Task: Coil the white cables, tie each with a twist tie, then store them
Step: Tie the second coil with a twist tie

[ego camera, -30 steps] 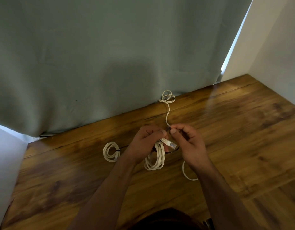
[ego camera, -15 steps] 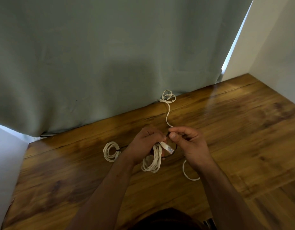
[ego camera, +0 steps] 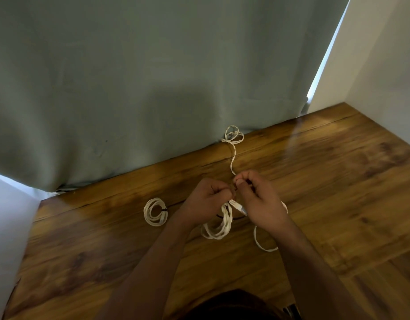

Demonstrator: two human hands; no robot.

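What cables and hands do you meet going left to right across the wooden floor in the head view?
Tied coil → left hand → coil being tied → right hand. The loose cable by the curtain overlaps these sideways and is left out.

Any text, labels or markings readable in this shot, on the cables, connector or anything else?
None readable. The connector on the coil in hand shows no legible marking. The tied coil, the loose cable, the curtain and the wooden surface carry no print.
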